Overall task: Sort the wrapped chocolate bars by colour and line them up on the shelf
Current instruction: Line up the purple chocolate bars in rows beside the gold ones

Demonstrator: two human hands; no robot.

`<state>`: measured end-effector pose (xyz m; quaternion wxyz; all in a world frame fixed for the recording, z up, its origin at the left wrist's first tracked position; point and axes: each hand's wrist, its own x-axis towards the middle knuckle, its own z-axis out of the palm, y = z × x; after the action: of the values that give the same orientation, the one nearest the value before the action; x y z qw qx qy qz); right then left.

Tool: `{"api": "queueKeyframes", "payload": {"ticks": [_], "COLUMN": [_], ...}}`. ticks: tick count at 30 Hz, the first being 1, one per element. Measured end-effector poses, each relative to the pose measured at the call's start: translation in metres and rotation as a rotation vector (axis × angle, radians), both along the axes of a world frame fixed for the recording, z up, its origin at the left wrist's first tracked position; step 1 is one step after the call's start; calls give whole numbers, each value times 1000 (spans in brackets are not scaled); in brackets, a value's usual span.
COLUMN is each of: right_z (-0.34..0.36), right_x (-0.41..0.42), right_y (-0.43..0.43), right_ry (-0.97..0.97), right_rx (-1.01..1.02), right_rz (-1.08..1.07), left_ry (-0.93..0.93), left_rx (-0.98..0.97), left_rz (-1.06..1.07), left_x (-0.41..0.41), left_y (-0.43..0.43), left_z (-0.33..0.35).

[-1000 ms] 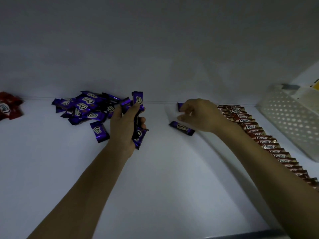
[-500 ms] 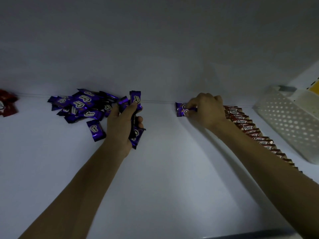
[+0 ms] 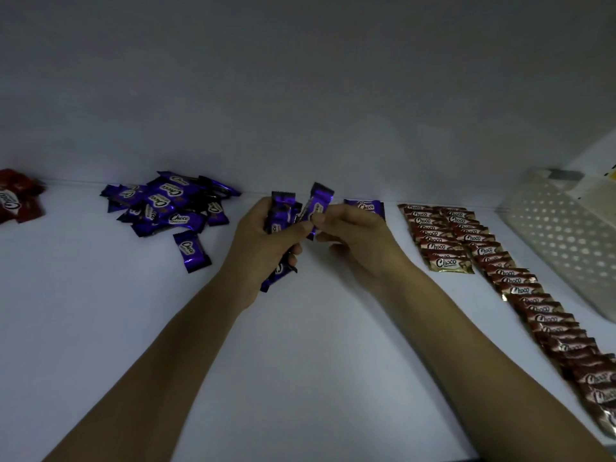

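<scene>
**Two hands meet over a clutch of purple bars**

Two bare forearms [image 3: 160, 378] reach in from the bottom edge across the white shelf [image 3: 300, 378] and converge at its middle. The left hand [image 3: 266, 251] has its fingers curled round a clutch of purple bars [image 3: 282, 213], whose ends stick out above the thumb and below the heel of the palm. Just beside it, the right hand [image 3: 356, 241] pinches a single purple bar [image 3: 318, 205] between thumb and forefinger near its lower end. That bar stands tilted, its top clear above the fingertips. The other right fingers are loosely bent beneath.

To the right, brown bars [image 3: 546, 315] lie overlapped in a long line running to the near corner, with a shorter line [image 3: 436, 241] beside it. To the left, a stray purple bar [image 3: 191, 251] lies near a heap of purple bars [image 3: 166, 203]. Behind the right hand, one laid purple bar [image 3: 365, 205] lies flat by the back wall [image 3: 300, 111]. Red bars [image 3: 16, 198] sit far left, and a white perforated basket [image 3: 563, 238] far right.
</scene>
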<state>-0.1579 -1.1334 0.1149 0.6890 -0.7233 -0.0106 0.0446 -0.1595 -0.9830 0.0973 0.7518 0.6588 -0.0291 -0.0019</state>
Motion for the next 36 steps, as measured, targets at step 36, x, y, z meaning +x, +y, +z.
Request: {"api": "queueKeyframes", "payload": {"ticks": [36], "right_z": [-6], "right_x": [14], "right_y": [-63], "right_ry": [-171], "right_rx": [-1243], "right_rz": [-183], "left_ry": [108], "left_rx": [-192], "left_rz": [97], "left_x": [2], "left_y": [0], "left_z": [1]}}
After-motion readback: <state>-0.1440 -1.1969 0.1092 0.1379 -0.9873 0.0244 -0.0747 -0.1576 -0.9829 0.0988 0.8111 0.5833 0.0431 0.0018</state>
